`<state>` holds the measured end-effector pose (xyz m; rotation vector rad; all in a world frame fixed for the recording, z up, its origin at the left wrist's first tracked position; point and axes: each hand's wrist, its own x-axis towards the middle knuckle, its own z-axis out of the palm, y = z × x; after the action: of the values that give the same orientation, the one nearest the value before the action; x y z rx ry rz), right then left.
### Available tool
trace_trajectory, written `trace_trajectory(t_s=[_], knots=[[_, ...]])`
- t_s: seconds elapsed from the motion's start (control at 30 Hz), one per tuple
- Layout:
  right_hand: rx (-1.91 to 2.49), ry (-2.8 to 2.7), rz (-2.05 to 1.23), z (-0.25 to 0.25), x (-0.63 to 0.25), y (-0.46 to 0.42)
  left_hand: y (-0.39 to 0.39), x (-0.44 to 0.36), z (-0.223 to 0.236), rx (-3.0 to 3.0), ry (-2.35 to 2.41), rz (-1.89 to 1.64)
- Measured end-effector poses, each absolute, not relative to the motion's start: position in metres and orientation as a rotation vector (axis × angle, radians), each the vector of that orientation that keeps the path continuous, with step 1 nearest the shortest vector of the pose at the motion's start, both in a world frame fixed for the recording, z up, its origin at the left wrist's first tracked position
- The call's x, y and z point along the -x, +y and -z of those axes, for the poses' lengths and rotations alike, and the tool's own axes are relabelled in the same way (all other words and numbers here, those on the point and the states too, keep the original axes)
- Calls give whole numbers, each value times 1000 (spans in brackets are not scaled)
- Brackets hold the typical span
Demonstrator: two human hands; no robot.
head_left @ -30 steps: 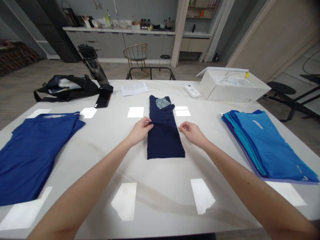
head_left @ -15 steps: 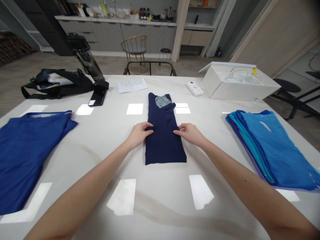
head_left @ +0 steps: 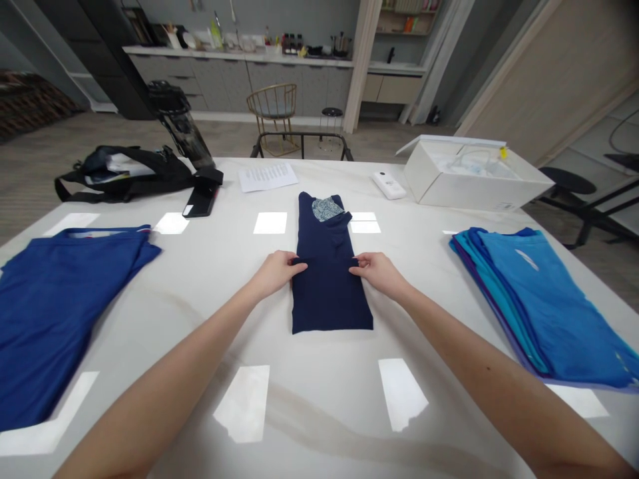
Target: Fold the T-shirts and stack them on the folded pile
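A navy shirt, folded into a narrow upright strip, lies flat on the white table in front of me. Its patterned grey-blue neck lining shows at the far end. My left hand pinches the shirt's left edge about halfway along, thumb on top and fingers tucked at the side. Opposite it, my right hand pinches the right edge at the same height. A slight crease runs across the cloth between the two hands.
At the left lies a blue shirt; at the right, a stack of folded shirts. Farther back are a black bag, a bottle, a phone, paper, a small white device and an open white box.
The view has tilted up a little, so everything sits slightly lower. Both hands keep their pinch on the navy shirt's edges, and the cloth between them is a bit more raised.
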<state>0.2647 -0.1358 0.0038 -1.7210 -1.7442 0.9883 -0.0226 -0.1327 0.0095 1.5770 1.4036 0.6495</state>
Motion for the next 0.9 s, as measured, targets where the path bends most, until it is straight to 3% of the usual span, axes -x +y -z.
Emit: trace_trajectory(t_s=[0.2,0.4,0.63,0.9], knots=[[1550,-1717,-995,-38,-266,-122,-111,23,-53,-1851,1288,-711],[1372,-1529,-858,-66,-255,-43,-18,10,-91,-1692,1170,-996],[1563,-1424,-830,-17,-231,75,76,-15,-19,-1445,1484,-1133],[1684,-1624,-553,15,-236,65,74,-5,19,-1470,1642,-1165]])
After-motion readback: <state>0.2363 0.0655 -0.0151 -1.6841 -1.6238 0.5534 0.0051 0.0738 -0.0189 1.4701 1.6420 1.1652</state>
